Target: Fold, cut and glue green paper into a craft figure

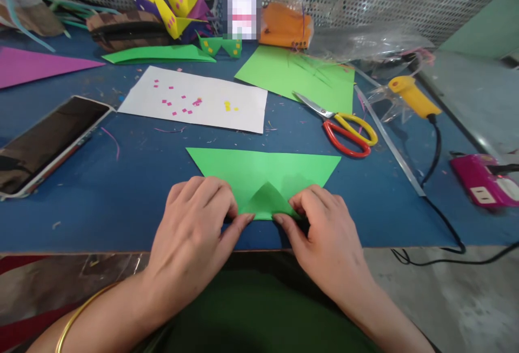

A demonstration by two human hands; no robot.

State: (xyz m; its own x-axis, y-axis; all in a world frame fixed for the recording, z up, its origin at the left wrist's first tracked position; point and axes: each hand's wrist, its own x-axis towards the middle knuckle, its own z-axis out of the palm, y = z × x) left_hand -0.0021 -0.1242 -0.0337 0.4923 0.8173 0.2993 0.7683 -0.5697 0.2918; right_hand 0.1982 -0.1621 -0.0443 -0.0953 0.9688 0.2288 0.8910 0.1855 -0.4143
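A sheet of green paper (267, 166) lies on the blue table near its front edge, with the lower corner folded up into a small triangle. My left hand (197, 228) pinches the folded bottom edge, thumb below and fingers curled above. Mirroring it, my right hand (324, 228) grips the same edge on the other side, thumb beside the crease. Both thumbs are a short gap apart. Beyond the right hand rest scissors (344, 128) with red and yellow handles, blades slightly parted. Behind the green paper is a white sheet (211, 101) bearing small pink and yellow paper squares.
A phone (52, 142) lies at left beside purple paper (40, 66). Light green paper (300, 74), folded green paper (162, 53) and yellow-purple paper shapes (174, 1) stand farther back. At right are a yellow glue gun (413, 96), a glue stick (391, 145), and a pink power socket (484, 180) with cables.
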